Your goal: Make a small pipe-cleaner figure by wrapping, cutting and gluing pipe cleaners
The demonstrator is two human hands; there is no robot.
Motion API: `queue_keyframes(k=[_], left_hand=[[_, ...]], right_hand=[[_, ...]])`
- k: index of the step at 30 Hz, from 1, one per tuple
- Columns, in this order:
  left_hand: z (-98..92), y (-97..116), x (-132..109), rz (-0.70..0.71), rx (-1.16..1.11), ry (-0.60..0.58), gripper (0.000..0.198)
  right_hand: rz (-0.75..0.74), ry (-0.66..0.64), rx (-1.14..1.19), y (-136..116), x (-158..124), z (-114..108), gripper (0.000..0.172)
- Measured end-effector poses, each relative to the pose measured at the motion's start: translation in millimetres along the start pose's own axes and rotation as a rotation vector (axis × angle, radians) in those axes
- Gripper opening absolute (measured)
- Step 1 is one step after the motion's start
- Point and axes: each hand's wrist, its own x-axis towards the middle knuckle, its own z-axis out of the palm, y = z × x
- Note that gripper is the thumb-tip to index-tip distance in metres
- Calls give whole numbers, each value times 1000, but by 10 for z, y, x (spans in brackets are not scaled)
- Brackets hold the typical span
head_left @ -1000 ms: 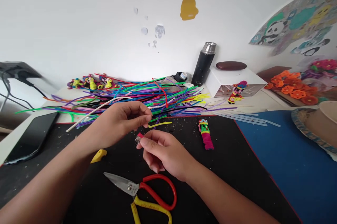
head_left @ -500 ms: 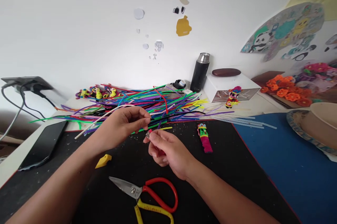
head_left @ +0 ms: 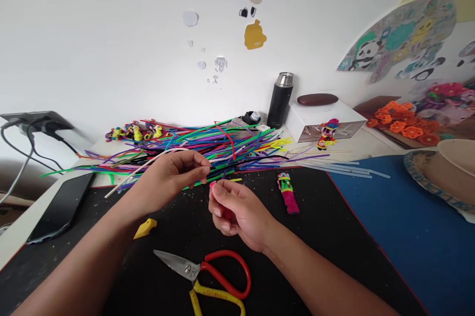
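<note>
My right hand (head_left: 239,212) is closed around a small pink fuzzy piece (head_left: 213,185). A bit of pink sticks out at the thumb tip, more shows between the curled fingers, and the rest is hidden. Just above and to the left, my left hand (head_left: 174,172) has its thumb and index finger pinched together; whatever lies between them is too small to make out. Below both hands, scissors (head_left: 189,269) with one red and one yellow handle lie on the black mat (head_left: 326,266). A pink and green fuzzy figure (head_left: 287,195) rests to the right.
Behind the hands spreads a heap of colourful pipe cleaners (head_left: 193,140). At left are a phone (head_left: 61,207) and a yellow piece (head_left: 145,228). A black thermos (head_left: 280,101), a white box (head_left: 308,113) and a standing figure (head_left: 327,135) are at the back, with orange flowers (head_left: 399,120) farther right.
The small piece at my right fingertips has turned, so pink shows where a shiny bit was. My right fingers are curled in more. The view has shifted slightly.
</note>
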Motion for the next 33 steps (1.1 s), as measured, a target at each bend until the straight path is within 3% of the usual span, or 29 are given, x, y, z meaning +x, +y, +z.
queue_keyframes(k=[8, 15, 23, 33], left_hand=[[-1, -20, -21, 6, -14, -52, 31], [37, 8, -38, -9, -33, -54, 31], [52, -11, -34, 10, -26, -48, 34], [88, 27, -24, 33, -41, -46, 32]], right_hand=[[-34, 16, -39, 9, 16, -10, 47], [-88, 11, -48, 9, 30, -32, 60], [-5, 69, -107, 37, 35, -12, 60], [-11, 107, -169, 34, 33, -5, 58]])
